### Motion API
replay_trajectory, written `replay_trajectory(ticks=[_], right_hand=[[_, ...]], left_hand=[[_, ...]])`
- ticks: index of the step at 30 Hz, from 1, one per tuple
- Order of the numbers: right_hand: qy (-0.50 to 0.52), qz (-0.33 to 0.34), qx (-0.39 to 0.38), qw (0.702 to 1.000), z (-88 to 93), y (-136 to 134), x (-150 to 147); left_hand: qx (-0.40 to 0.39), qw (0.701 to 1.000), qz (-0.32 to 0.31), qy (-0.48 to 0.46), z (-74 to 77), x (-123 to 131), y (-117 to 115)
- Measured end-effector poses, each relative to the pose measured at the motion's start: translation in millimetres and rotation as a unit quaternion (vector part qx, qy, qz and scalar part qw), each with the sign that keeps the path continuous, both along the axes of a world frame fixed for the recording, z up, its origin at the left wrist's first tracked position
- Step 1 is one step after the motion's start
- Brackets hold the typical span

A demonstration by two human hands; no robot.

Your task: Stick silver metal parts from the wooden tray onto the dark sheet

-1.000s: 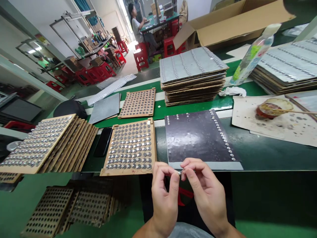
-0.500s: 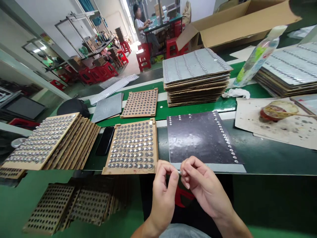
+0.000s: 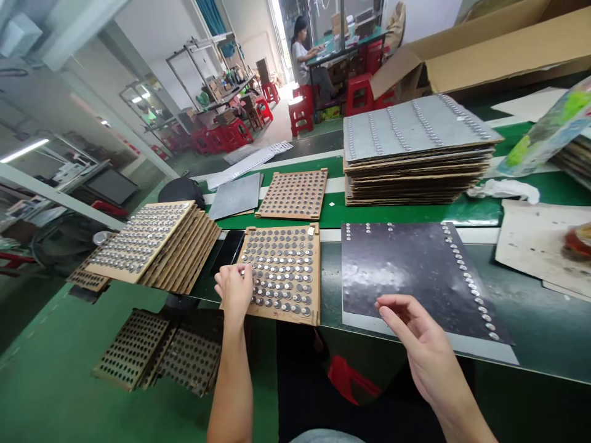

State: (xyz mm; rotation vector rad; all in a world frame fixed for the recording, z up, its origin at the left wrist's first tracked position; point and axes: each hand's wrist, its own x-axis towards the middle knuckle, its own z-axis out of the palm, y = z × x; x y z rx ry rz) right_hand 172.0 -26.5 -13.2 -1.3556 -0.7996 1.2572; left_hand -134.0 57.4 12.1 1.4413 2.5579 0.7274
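**Left hand (image 3: 234, 292) at the disc board (image 3: 317, 280), right hand (image 3: 427, 344) over the dark sheet (image 3: 397, 264)**

Positions taken from the dark sheet. Right hand at its near edge: thumb and forefinger tips almost meet; cannot tell whether anything lies between them. Left hand well left of the sheet, fingers curled together over the board's left side; their hold, if any, is hidden. Round metal discs (image 3: 305, 312) fill that board in spaced rows, probably so single pieces can be reached. On the sheet, small buttons (image 3: 484, 317) line the right side, with short columns at the far edge.

Farther left, stacked boards (image 3: 184, 255) lean aslant, discs facing up. Right of the sheet: bowl (image 3: 580, 239), cut off by the view, reddish-brown matter inside, on stained card (image 3: 521, 240), presumably catching drips. Beyond the sheet: stacked panels (image 3: 415, 178) bearing button rows; bottle (image 3: 549, 132) to their right, contents unclear; behind, open cardboard box (image 3: 503, 58), inside not visible.
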Motion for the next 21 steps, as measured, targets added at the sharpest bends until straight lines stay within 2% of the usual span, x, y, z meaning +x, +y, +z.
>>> replay_trajectory(ticks=[4, 10, 12, 13, 14, 15, 18, 21], right_hand=[[-0.052, 0.011, 0.004, 0.999, -6.4, 3, -1], [-0.164, 0.036, 0.039, 0.985, -13.5, 6, 5], [-0.28, 0.043, 0.056, 0.957, -17.4, 19, 19], [-0.347, 0.043, 0.06, 0.935, -19.5, 29, 28], [-0.428, 0.044, 0.061, 0.9, -21.5, 41, 38], [-0.469, 0.032, 0.053, 0.881, -23.3, 55, 49], [-0.535, -0.005, 0.019, 0.845, -28.1, 104, 80], [-0.577, 0.015, -0.002, 0.817, -32.9, 145, 94]], left_hand=[[-0.041, 0.999, 0.004, 0.035, -7.4, -12, 8], [-0.067, 0.996, 0.007, 0.061, -15.5, -13, 13], [-0.063, 0.995, 0.021, 0.072, -15.3, -11, 13], [-0.059, 0.995, 0.029, 0.077, -14.8, -10, 12], [-0.054, 0.995, 0.035, 0.081, -14.0, -8, 10], [-0.049, 0.994, 0.04, 0.084, -13.1, -6, 8], [-0.032, 0.995, 0.038, 0.084, -10.1, 4, 0], [-0.015, 0.997, 0.018, 0.074, -8.2, 17, -11]])
